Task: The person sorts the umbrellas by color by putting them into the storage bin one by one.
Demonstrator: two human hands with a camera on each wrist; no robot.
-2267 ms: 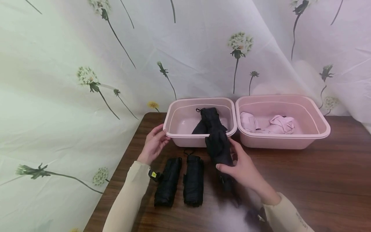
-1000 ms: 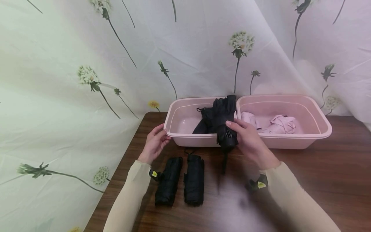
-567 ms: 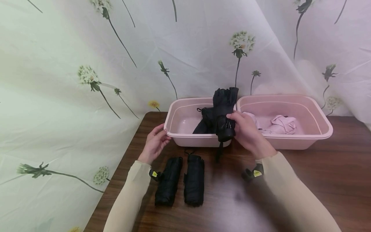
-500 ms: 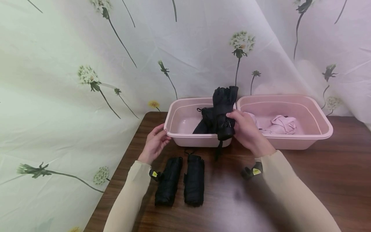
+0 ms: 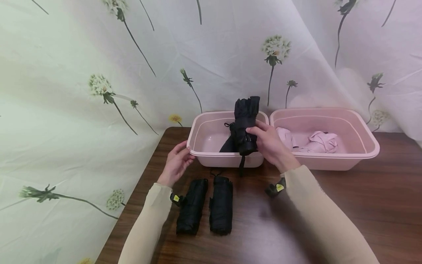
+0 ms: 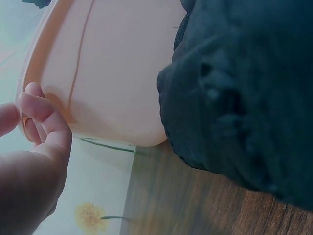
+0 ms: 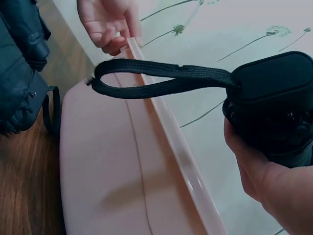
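My right hand [image 5: 271,146] grips a folded black umbrella [image 5: 245,115] over the left pink basin [image 5: 214,160]. Its handle end points toward me, and a wrist strap [image 7: 161,90] hangs from that end, large in the right wrist view. Beneath it, partly covered, another black umbrella [image 5: 227,145] lies in the basin. At the basin's front left corner, my left hand [image 5: 176,164] holds the rim between thumb and fingers; the left wrist view shows its curled fingers [image 6: 54,120] there. Two more folded black umbrellas, one on the left [image 5: 192,207] and one beside it [image 5: 221,206], lie on the table.
A second pink basin [image 5: 316,162] stands against the left one on the right, with pink folded umbrellas [image 5: 321,142] inside. Both basins stand on a dark wood table [image 5: 372,198], close to a flower-printed cloth [image 5: 224,55] behind.
My right hand has lifted the black umbrella from in front of the basin up over it, turned its handle end toward me, then shifted slightly left. My left hand has stayed at the rim.
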